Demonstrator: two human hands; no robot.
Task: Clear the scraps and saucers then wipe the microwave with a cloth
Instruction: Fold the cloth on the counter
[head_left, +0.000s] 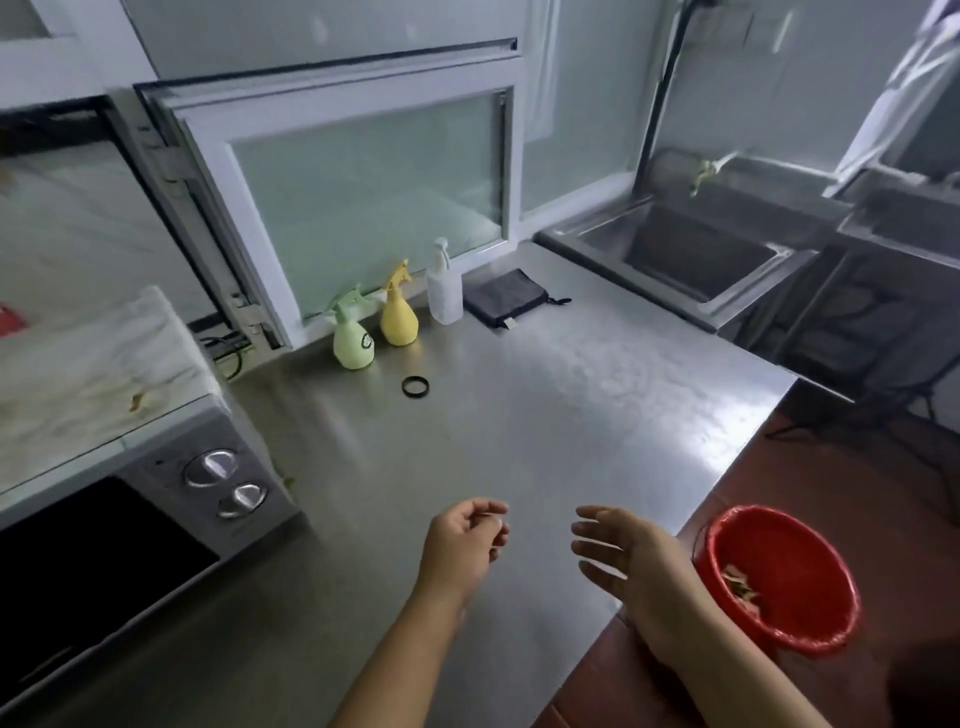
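A grey microwave (156, 499) stands at the left of the steel counter (519, 426), with a white stained cover on top and a small scrap (136, 401) lying on it. A folded dark cloth (505, 297) lies at the back by the window. A red bin (779, 577) with scraps inside stands on the floor at the right, below the counter edge. My left hand (465, 538) hovers over the counter's front with fingers loosely curled, holding nothing. My right hand (623, 556) hovers beside it near the counter edge, fingers straight and empty.
Three spray bottles, green (352, 332), yellow (398, 312) and clear (444, 289), stand below the window. A black ring (415, 386) lies on the counter in front of them. A steel sink (691, 254) sits at the back right.
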